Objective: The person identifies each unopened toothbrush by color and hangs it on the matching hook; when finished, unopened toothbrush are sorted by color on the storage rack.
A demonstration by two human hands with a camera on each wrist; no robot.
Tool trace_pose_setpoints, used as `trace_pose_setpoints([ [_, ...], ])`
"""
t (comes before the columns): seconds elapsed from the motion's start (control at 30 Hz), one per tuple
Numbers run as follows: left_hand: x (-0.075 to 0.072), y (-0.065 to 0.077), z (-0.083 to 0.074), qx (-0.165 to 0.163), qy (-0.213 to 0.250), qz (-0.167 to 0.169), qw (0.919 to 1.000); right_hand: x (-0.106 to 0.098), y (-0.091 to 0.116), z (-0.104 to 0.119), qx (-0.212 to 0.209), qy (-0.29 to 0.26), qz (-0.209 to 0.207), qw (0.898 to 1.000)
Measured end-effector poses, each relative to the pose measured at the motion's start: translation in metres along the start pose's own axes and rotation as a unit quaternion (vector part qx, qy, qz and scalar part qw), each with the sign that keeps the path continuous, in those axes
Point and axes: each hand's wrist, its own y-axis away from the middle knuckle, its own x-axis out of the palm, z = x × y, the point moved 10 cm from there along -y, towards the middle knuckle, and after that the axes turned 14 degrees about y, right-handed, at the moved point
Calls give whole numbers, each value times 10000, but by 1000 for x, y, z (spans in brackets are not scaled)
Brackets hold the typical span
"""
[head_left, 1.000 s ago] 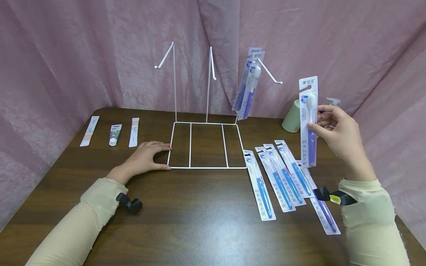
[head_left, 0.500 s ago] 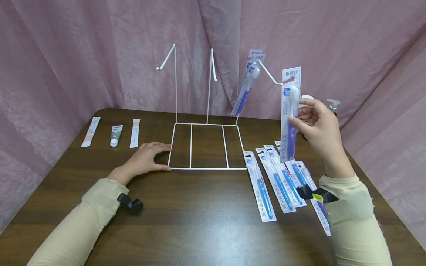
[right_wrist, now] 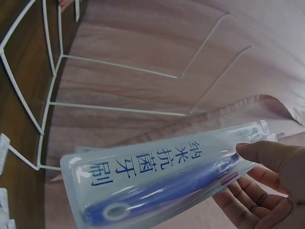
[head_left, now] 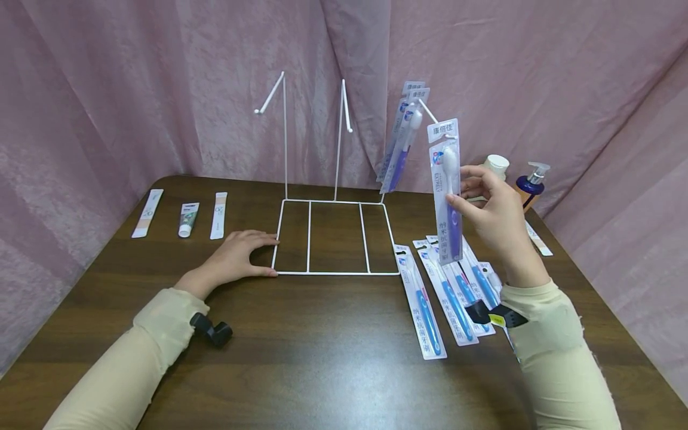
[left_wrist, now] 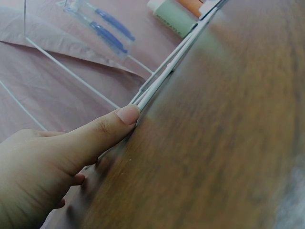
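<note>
My right hand (head_left: 494,206) pinches a packaged purple toothbrush (head_left: 445,191) by its card edge, thumb in front. The pack is upright at the right hook of a white wire display rack (head_left: 337,273). Its card covers the hook's outer part; a bit of white shows at the card's slot, but I cannot tell whether the hook passes through. Two packaged purple toothbrushes (head_left: 400,140) hang further back on that hook. My left hand (head_left: 231,258) rests at the rack's front left corner, fingers extended, thumb touching the wire in the left wrist view.
Several packaged toothbrushes (head_left: 420,304), mostly blue, lie right of the rack. Behind my right hand stand a white-capped bottle (head_left: 495,162) and a pump bottle (head_left: 531,184). Two sachets (head_left: 218,215) and a small tube (head_left: 188,220) lie left. A pink curtain (head_left: 215,89) hangs behind.
My right hand has carried the packaged toothbrush leftward to the right hook, bringing its card in front of the hook's end. My left hand has stayed at the rack's corner.
</note>
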Motion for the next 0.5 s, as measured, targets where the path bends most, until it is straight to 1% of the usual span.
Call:
trace_pose_setpoints([
  [0.1, 1, 0, 1, 18, 0, 9, 10000, 6, -2, -1, -9, -45, -88, 10000],
  [0.27, 1, 0, 2, 43, 37, -1, 10000, 12, -9, -4, -21, -106, -493, 9987],
  [0.37, 1, 0, 3, 27, 50, -22, 10000, 18, -15, -8, 57, -120, -641, 9979],
  [0.5, 0, 0, 3, 24, 55, -31, 10000, 27, -24, -10, 119, -317, -771, 9964],
])
